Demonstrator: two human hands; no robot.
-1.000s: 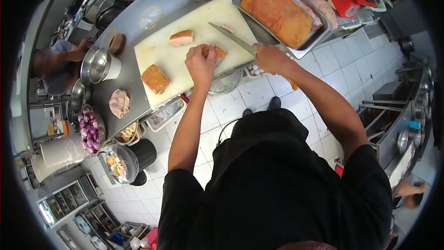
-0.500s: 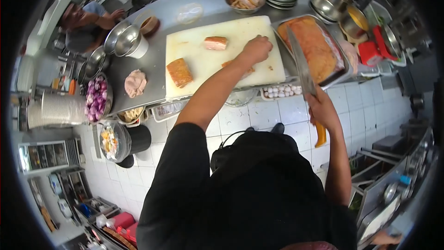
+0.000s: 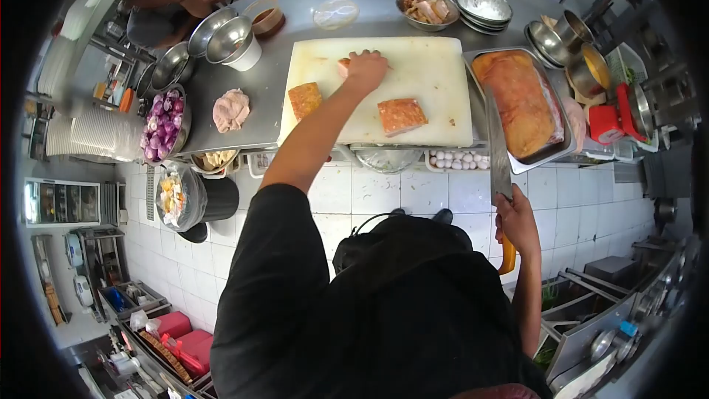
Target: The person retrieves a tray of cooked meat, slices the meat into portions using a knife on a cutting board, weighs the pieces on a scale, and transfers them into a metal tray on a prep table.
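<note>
My left hand (image 3: 368, 72) is on the white cutting board (image 3: 436, 66), fingers curled over a small piece of meat (image 3: 343, 66) that shows only at its left side. Two more browned meat pieces lie on the board: one at the left (image 3: 304, 99), partly behind my forearm, and another near the front right (image 3: 402, 115). Wrapped in my right hand (image 3: 518, 222) is a large knife (image 3: 497, 144) with a yellow handle. Its blade points away from me, beside the left edge of a metal tray (image 3: 521, 166) holding a big browned slab of meat (image 3: 515, 100).
Left of the board are raw meat (image 3: 231, 110), a bowl of purple onions (image 3: 162, 124) and metal bowls (image 3: 230, 41). At the back stand a bowl of meat strips (image 3: 428, 9) and stacked bowls (image 3: 484, 6). Another person (image 3: 166, 4) is at the far left.
My left hand has moved left from the right side of the board onto the middle piece, uncovering the front right piece. The knife stays in my right hand. The camera view has shifted.
</note>
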